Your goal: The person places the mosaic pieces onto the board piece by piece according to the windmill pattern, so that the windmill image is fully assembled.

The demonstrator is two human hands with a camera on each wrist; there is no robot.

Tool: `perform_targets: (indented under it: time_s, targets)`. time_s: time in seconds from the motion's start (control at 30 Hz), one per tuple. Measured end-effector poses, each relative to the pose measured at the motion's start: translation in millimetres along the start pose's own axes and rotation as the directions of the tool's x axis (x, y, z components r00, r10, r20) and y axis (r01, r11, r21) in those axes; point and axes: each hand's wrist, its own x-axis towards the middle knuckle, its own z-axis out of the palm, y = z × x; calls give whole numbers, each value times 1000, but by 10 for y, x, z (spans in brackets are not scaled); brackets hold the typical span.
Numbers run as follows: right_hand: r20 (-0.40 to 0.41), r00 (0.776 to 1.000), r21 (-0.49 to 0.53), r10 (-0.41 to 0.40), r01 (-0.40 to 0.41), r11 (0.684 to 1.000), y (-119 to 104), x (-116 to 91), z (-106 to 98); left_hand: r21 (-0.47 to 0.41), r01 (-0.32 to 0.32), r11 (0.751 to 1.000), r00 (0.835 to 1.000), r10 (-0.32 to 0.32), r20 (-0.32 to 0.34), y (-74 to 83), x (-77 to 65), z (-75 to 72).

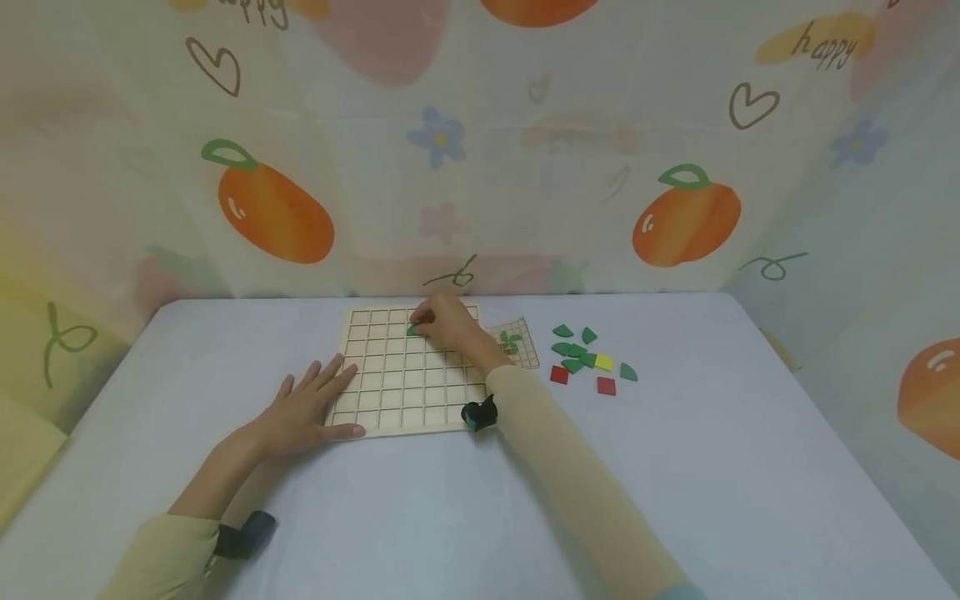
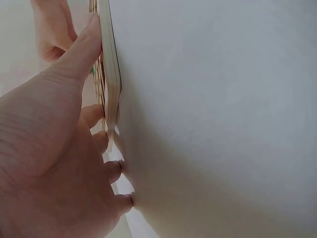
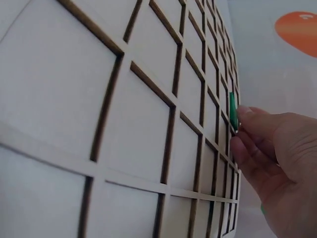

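Observation:
A pale wooden grid board (image 1: 392, 379) with square recesses lies flat on the white table. My right hand (image 1: 448, 323) is over its far part, pinching a green leaf-shaped piece (image 1: 412, 330) between thumb and fingers. In the right wrist view the green piece (image 3: 233, 110) is right at the grid, with the fingertips on its near side. My left hand (image 1: 303, 408) rests with spread fingers at the board's left edge, its thumb on the near left corner. The left wrist view shows some left fingertips (image 2: 126, 202) pressing the tabletop beside the board.
Partly behind the right wrist, a small pattern card (image 1: 530, 343) lies by the board. Further right are several loose green pieces (image 1: 576, 350), a yellow square (image 1: 603, 362) and two red squares (image 1: 606, 386). A patterned cloth (image 1: 487, 167) hangs behind the table.

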Motion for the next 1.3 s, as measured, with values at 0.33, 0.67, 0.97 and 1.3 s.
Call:
perform_targets:
  time_s: [0.33,0.67,0.97,1.3]
  targets:
    - [-6,1000,-11,-15,15,1000,-38,-115,-195,13,1,1000,1000,-1,0,24,15,2]
    - [37,998,-86,-53,56,995,-126,-277,-440,4,-11,1000,1000,11,-4,29,9,-9]
    - [38,997,-58,-70,72,996,-83,-416,-624,2,-13,1000,1000,14,-6,28,-13,-14]
    - [-28,998,-73,-50,48,996,184,-578,-694,14,-7,1000,1000,7,-2,26,8,-7]
